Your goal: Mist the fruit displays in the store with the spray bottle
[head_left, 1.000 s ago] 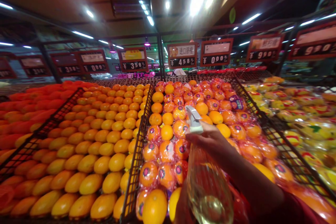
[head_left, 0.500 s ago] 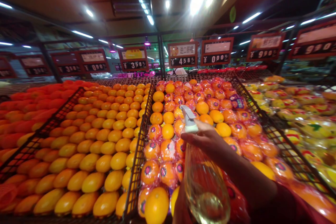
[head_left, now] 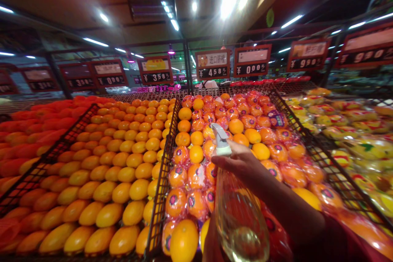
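My right hand (head_left: pixel 238 157) is closed round the neck of a clear spray bottle (head_left: pixel 239 213), just below its grey and pale green trigger head (head_left: pixel 220 139). The bottle is tilted, its head pointing away and its wide base near me, with clear liquid showing inside. Against the lower left side of the bottle rests my left hand (head_left: pixel 211 237); only a dark strip of it shows and its fingers are mostly hidden. Beneath and beyond lie oranges in plastic wrap (head_left: pixel 196 204), with several bare oranges (head_left: pixel 184 239) among them.
A black mesh divider (head_left: pixel 166 159) separates these from rows of unwrapped oranges (head_left: pixel 107 190). Reddish fruit (head_left: pixel 55 120) lies far left. Past the right divider (head_left: pixel 310 139) is yellow fruit in plastic (head_left: pixel 356 131). Price signs (head_left: pixel 213 65) hang along the back.
The view has shifted very slightly. My hands and the spray bottle keep the same position over the oranges.
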`<action>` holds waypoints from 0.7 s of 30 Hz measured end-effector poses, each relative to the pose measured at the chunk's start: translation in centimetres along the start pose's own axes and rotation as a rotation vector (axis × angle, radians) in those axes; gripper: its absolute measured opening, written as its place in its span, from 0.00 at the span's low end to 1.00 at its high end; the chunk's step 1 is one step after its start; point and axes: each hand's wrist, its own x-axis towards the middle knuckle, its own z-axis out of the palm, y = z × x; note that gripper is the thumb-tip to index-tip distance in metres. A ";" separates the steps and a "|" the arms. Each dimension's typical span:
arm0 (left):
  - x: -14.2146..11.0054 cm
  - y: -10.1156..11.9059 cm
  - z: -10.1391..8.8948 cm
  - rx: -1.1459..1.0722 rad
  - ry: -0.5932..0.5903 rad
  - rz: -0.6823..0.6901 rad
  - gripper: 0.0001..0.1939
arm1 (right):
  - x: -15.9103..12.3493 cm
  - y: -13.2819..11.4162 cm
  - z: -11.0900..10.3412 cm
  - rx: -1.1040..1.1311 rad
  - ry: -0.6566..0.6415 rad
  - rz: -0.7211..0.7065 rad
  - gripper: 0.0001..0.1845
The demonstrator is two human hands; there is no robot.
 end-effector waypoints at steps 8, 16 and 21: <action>-0.1 0.0 0.3 -0.006 -0.019 0.001 0.23 | -0.5 -0.3 -0.1 -0.042 0.035 -0.002 0.10; 0.1 0.3 0.9 -0.009 -0.050 -0.003 0.23 | -1.1 -0.4 -0.5 -0.019 0.040 0.027 0.12; 0.1 0.6 1.2 -0.001 -0.075 -0.027 0.21 | -1.6 -1.1 -0.9 -0.035 0.049 0.030 0.12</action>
